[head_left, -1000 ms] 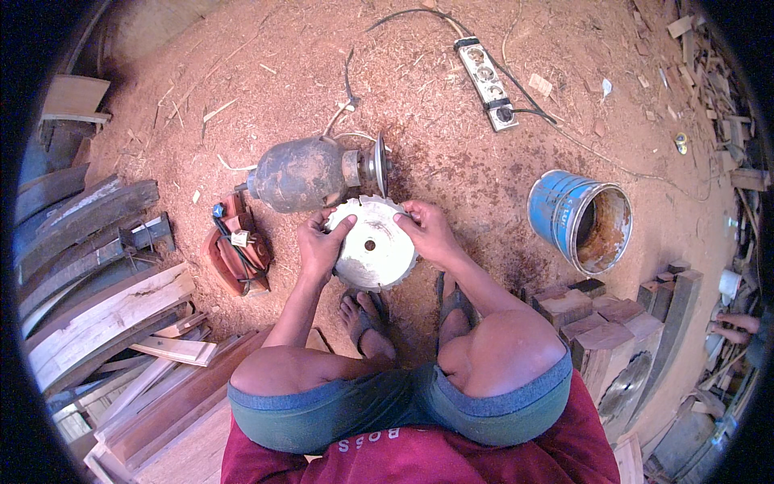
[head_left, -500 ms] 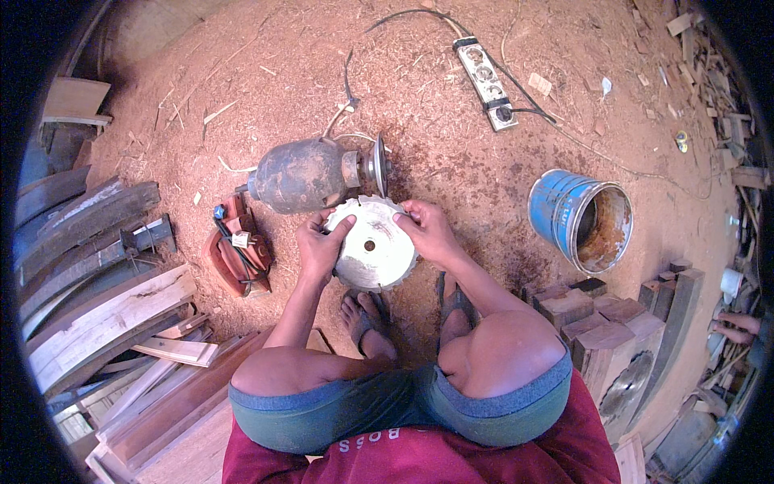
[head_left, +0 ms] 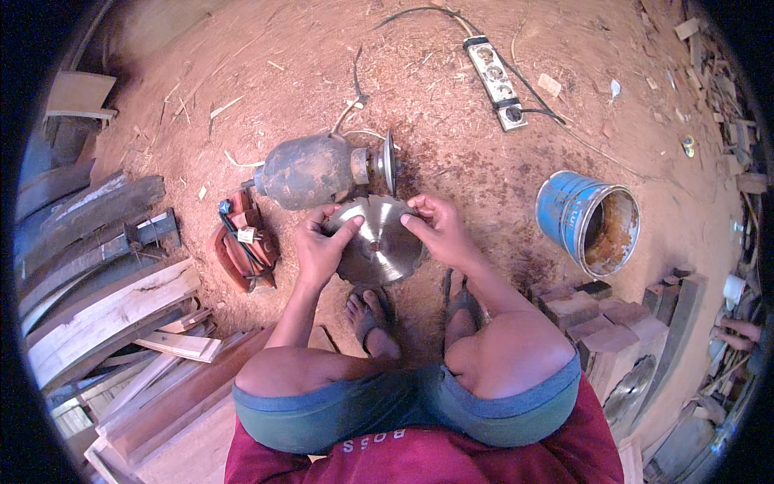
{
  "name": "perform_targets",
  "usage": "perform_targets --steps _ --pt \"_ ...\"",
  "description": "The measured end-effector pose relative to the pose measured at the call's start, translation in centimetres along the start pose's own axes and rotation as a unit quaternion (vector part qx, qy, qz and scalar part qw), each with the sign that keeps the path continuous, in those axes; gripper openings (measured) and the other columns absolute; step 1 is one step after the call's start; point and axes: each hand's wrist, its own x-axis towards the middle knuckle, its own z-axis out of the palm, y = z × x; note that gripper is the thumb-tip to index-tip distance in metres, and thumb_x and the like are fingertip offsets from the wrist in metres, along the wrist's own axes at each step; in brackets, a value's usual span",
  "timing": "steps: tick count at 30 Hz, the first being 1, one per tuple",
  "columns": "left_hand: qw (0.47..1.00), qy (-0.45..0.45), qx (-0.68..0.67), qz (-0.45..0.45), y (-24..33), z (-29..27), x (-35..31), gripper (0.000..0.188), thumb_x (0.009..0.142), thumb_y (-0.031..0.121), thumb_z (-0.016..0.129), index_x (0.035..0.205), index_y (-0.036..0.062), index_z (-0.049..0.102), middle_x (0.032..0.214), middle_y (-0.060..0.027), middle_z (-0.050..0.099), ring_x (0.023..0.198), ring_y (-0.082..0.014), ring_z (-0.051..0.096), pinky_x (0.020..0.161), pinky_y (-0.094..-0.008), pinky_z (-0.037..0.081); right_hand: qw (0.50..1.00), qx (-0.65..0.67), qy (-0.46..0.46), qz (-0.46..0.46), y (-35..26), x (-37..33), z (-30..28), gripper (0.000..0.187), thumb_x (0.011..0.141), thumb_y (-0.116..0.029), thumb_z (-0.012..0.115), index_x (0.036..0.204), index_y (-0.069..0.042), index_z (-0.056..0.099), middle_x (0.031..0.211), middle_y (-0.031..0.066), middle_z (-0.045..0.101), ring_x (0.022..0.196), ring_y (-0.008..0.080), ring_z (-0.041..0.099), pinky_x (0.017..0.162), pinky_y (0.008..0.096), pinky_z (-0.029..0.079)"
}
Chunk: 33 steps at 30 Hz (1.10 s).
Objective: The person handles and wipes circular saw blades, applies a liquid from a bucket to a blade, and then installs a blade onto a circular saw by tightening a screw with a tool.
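Note:
Between my two hands I hold a round circular saw blade (head_left: 376,256), shiny steel with a small centre hole and a toothed rim. My left hand (head_left: 321,242) grips its left edge, thumb across the face and fingers behind. On the upper right edge, my right hand (head_left: 438,228) pinches the rim between thumb and fingers. Just beyond the blade lies a dirty grey electric motor (head_left: 310,171) on its side. A metal disc (head_left: 390,164) is fitted on the motor's shaft, at its right end, close to my right hand.
Left of my hands rests a red power tool (head_left: 243,246) with its cord. A white power strip (head_left: 495,84) lies far ahead, and a rusty blue bucket (head_left: 572,216) tips to the right. Timber boards (head_left: 121,323) pile up at left; wood blocks (head_left: 601,319) and another saw blade (head_left: 631,388) sit at right.
The blade has tilted in my hands, so its face now shows darker, shiny steel instead of white glare. Both hands keep their grip. The whole view has shifted slightly.

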Motion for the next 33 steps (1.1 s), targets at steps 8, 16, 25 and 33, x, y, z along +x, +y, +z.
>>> perform_targets --steps 8,16,25,33 --pt "0.993 -0.01 0.079 0.09 1.5 -0.1 -0.7 0.037 0.077 0.02 0.082 0.099 -0.0058 0.068 0.085 -0.0093 0.07 0.075 -0.012 0.063 0.07 -0.0277 0.051 1.0 -0.015 -0.006 0.008 -0.7 -0.3 0.1 0.018 0.092 -0.013 0.067 0.102 0.002 0.063 0.094 0.0045 0.067 0.09 0.0107 0.062 0.079 0.0279 0.05" --pt "0.996 -0.037 0.054 0.061 0.3 0.0 -0.2 0.034 0.079 0.017 0.08 0.101 -0.0057 0.068 0.089 -0.0099 0.071 0.078 -0.0122 0.064 0.072 -0.0272 0.052 1.0 0.0 -0.007 0.013 0.9 -0.4 -0.4 0.02 0.094 -0.014 0.065 0.106 0.002 0.063 0.097 0.006 0.068 0.092 0.0119 0.062 0.083 0.0293 0.049" --pt "0.998 -0.032 -0.057 -0.019 -2.3 0.1 0.0 0.032 0.082 0.012 0.077 0.107 -0.0045 0.066 0.09 -0.0076 0.07 0.077 -0.0096 0.063 0.069 -0.0247 0.05 0.999 -0.021 0.022 0.02 1.4 -0.1 -0.3 0.021 0.094 -0.014 0.064 0.106 0.003 0.063 0.096 0.0066 0.068 0.09 0.0116 0.062 0.08 0.028 0.049" --pt "0.999 -0.008 -0.043 -0.027 -2.6 1.2 0.0 0.034 0.081 0.014 0.078 0.107 -0.0034 0.065 0.084 -0.0068 0.068 0.067 -0.0093 0.058 0.061 -0.0247 0.047 0.999 -0.044 0.018 0.009 1.6 0.6 -0.1 0.02 0.094 -0.013 0.063 0.103 0.004 0.065 0.092 0.0085 0.07 0.082 0.0117 0.064 0.072 0.0269 0.05"
